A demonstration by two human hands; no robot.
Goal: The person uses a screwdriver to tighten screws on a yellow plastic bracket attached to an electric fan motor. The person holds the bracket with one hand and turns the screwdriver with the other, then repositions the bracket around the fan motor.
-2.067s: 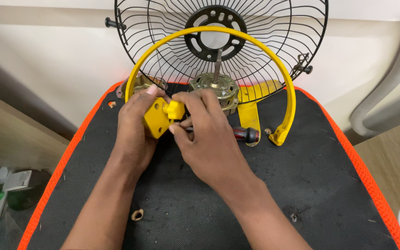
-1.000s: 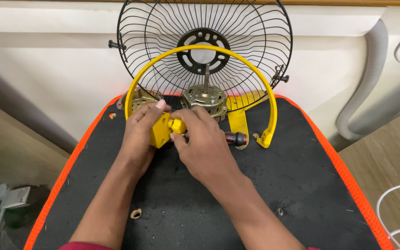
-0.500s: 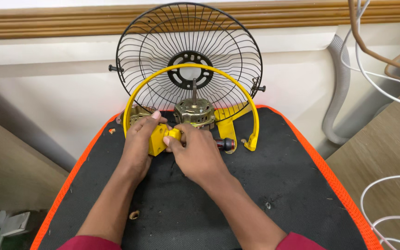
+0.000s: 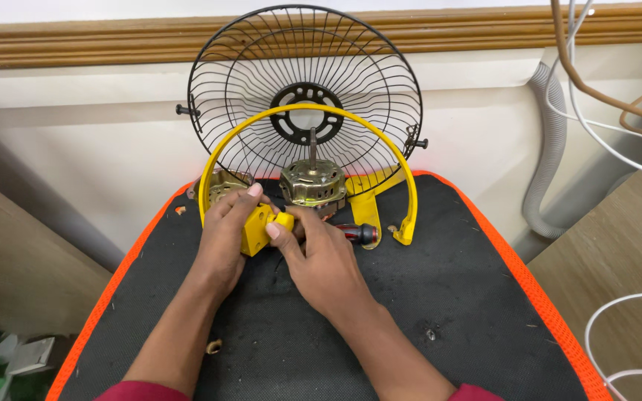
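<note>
My left hand [image 4: 223, 241] grips a small yellow plastic block [image 4: 255, 228] on the black mat [image 4: 447, 297]. My right hand [image 4: 321, 263] pinches a yellow knob [image 4: 284, 220] against that block; a red-and-black screwdriver handle [image 4: 357, 233] sticks out past its fingers. Just behind the hands stands a brass-coloured fan motor [image 4: 313, 183] with its shaft upright. A yellow arched bracket [image 4: 410, 186] curves over the motor. A black wire fan guard [image 4: 305, 89] leans upright against the wall behind.
The mat has an orange border [image 4: 536, 289]. A small ring [image 4: 214, 346] and a screw [image 4: 430, 335] lie loose on it. A grey corrugated hose [image 4: 551, 141] and white and brown cables [image 4: 611, 104] hang at right, beside a wooden surface [image 4: 626, 252].
The view has pulled back and tilted up, showing the whole guard and the wall trim. Both hands have stayed together on the yellow block and knob.
</note>
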